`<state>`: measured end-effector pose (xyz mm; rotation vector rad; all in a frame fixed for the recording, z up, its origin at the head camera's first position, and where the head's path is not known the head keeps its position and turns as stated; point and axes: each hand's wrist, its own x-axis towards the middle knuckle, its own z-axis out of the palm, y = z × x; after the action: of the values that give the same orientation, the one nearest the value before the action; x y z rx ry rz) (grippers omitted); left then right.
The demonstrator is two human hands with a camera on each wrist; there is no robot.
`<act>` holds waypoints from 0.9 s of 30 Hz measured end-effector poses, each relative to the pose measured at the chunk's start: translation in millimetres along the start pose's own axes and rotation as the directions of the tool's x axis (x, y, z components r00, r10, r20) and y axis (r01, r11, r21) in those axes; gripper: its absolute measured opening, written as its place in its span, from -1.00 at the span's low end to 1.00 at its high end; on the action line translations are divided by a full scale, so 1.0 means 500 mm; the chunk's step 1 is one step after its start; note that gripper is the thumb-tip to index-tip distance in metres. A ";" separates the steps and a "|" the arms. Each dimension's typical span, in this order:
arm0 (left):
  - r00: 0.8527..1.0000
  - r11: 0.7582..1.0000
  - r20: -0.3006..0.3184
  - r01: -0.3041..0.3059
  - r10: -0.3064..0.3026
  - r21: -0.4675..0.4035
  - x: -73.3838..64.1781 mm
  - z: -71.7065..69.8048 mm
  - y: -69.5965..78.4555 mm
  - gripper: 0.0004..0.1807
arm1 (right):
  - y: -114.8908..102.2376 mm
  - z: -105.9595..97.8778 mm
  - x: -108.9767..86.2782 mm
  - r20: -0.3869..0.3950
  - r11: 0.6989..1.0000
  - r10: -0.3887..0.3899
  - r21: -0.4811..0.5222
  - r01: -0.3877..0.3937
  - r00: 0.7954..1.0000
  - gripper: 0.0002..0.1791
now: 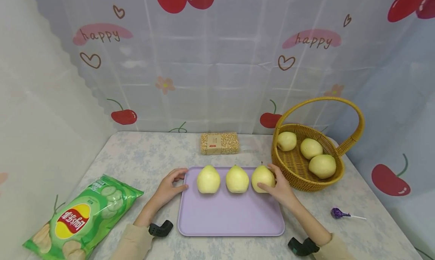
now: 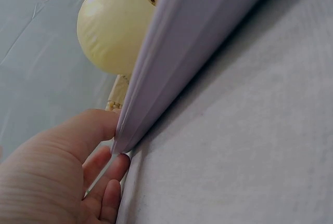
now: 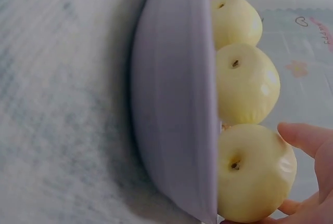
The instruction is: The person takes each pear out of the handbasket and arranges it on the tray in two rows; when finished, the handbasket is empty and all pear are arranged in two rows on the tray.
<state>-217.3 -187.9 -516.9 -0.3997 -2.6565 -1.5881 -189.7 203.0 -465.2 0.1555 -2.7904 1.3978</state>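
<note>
Three pale yellow pears stand in a row along the far side of a lilac tray (image 1: 231, 214): a left pear (image 1: 209, 180), a middle pear (image 1: 237, 179) and a right pear (image 1: 263, 179). My right hand (image 1: 281, 188) holds the right pear, thumb on its near side and fingers round its far right; in the right wrist view this pear (image 3: 255, 174) sits within that grasp. At the tray's far left corner, my left hand (image 1: 171, 185) grips the rim. The left wrist view shows the thumb (image 2: 99, 125) against the rim and the other fingers around the corner.
A wicker basket (image 1: 295, 177) with three more pears stands at the back right, its tall handle arching over. Behind the tray lies a packet of corn kernels (image 1: 224, 143). A green chip bag (image 1: 85, 218) lies at left, and a purple lollipop (image 1: 338, 213) at right.
</note>
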 end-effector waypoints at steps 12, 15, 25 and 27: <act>1.000 1.000 0.004 -0.009 0.009 0.007 -0.002 0.002 0.004 -0.42 | -0.060 -0.072 -0.017 -0.057 0.986 -0.111 0.119 0.117 0.992 -0.23; 1.000 1.000 -0.004 -0.009 0.009 0.001 -0.005 0.001 0.014 -0.42 | -0.076 -0.109 -0.012 -0.096 0.983 -0.133 0.110 0.143 0.986 -0.27; 1.000 1.000 0.009 0.001 -0.001 -0.006 -0.022 -0.014 0.089 -0.45 | -0.016 -0.227 0.022 -0.254 1.000 -0.009 0.017 0.014 0.967 -0.22; 1.000 1.000 0.009 0.000 0.000 -0.006 -0.023 -0.014 0.091 -0.45 | 0.004 -0.246 0.024 -0.285 1.000 0.009 -0.002 -0.010 0.959 -0.22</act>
<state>-196.6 -176.1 -475.8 -0.4079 -2.6583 -1.5989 -205.5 301.6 -392.6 -0.0558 -2.5599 1.2993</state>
